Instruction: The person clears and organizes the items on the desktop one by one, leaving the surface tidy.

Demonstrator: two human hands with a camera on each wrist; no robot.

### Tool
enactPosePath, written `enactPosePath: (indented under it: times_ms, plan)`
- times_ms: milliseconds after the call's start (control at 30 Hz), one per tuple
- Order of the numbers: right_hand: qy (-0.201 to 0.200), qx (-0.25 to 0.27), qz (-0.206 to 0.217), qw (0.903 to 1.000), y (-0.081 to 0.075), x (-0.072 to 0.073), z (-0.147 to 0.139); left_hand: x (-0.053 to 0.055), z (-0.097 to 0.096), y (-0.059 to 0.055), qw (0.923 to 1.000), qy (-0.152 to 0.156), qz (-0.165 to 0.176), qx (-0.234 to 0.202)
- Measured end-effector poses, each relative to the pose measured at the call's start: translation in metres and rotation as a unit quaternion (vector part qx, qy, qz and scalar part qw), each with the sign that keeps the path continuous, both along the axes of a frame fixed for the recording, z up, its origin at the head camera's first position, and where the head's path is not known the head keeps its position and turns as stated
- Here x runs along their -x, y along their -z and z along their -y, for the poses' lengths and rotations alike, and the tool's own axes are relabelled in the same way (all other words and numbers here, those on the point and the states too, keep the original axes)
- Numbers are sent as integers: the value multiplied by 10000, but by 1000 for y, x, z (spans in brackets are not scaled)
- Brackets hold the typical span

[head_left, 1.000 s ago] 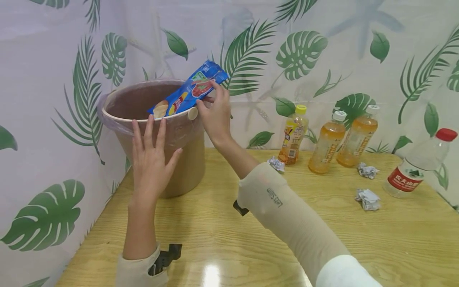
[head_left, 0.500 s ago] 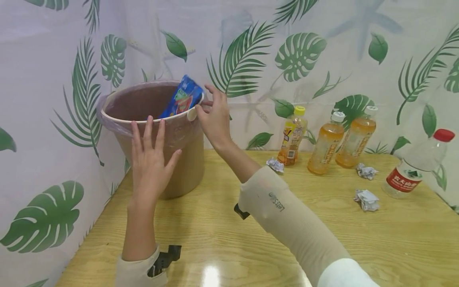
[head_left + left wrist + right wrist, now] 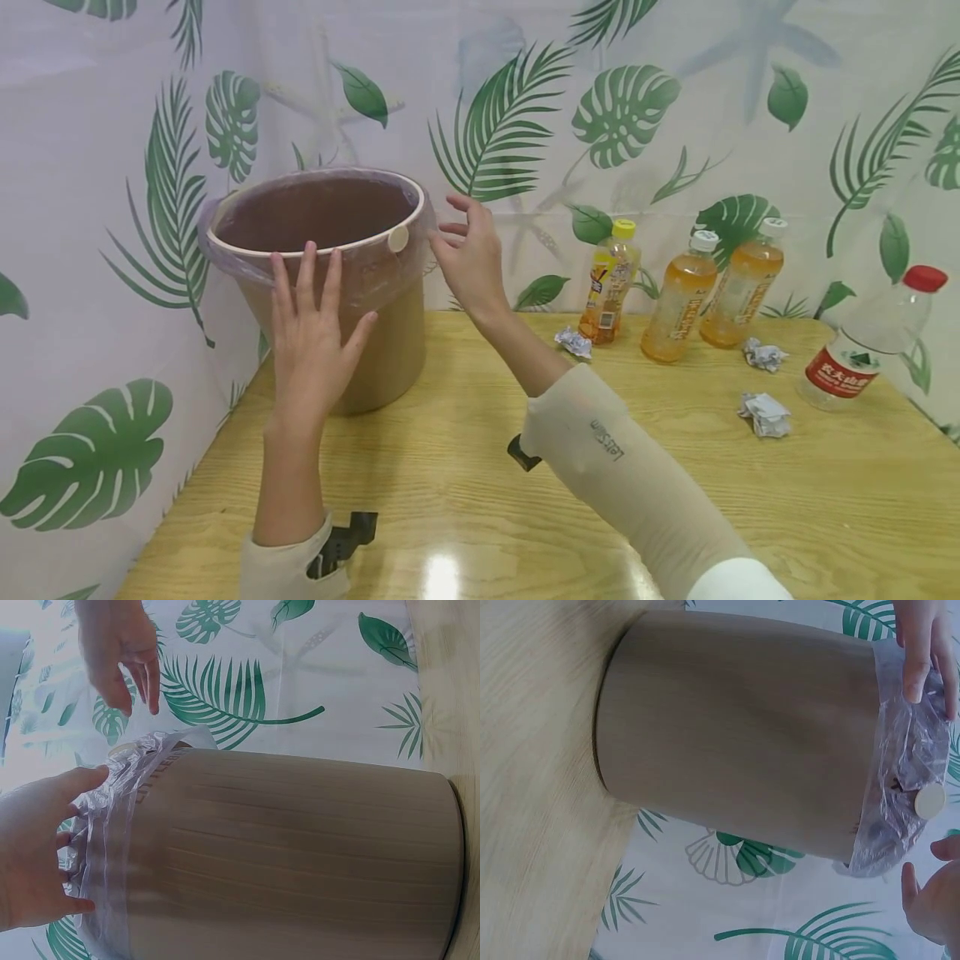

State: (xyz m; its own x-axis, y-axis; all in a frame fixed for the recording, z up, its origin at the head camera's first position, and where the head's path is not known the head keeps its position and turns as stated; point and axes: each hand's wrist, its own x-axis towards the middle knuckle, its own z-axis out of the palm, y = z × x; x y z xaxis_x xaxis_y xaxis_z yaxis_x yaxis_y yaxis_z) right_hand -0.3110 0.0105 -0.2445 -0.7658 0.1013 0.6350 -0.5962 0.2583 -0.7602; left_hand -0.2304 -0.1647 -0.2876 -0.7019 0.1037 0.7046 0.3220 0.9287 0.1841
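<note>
A brown trash bin (image 3: 382, 350) with a pale rim and a clear plastic liner (image 3: 112, 802) folded over its top stands at the left of the table. My left hand (image 3: 307, 342) rests on the near side of the rim, fingers spread and straight over the liner. Just right of the rim hovers my right hand (image 3: 472, 258), its fingers loosely bent and holding nothing. In the right wrist view a gap shows between the right hand (image 3: 934, 892) and the bin's round button (image 3: 930, 801). The blue chip bag is out of sight; the bin's floor is hidden.
Toward the back right stand a yellow-capped bottle (image 3: 609, 283) and two white-capped bottles of orange drink (image 3: 678, 308). A red-capped clear bottle (image 3: 862, 350) leans at the far right. Crumpled paper balls (image 3: 765, 414) lie near them on the wooden table (image 3: 480, 500). A leaf-print backdrop (image 3: 517, 67) rises behind.
The blue chip bag, earlier in my right hand over the rim, has slid down into the bin out of view. My right hand has let go and drawn slightly right; the left stays put.
</note>
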Motion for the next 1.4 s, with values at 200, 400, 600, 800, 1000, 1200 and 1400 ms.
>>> enactPosePath:
  times_ms: [200,400,600,800,1000,1200,1400]
  plan:
    - [15,-15,189,9998,9,-6,-27,0,0,0,10000,7,22,-19]
    - [49,-125,481,9988,19,-18,-65,0,0,0,10000,-8,29,0]
    - [205,-237,682,9972,29,-35,-109,0,1,1,9999,-47,86,25]
    - [604,-289,771,9948,49,-48,-164,1,0,1,9999,-59,103,60]
    - [1325,-519,1290,9814,66,-68,-221,2,1,2,10000,-36,23,27]
    - [2017,-518,1766,9620,83,-89,-275,2,1,1,10000,-62,-21,58]
    - [2358,73,2187,9469,101,-103,-320,2,1,2,9999,-79,57,56]
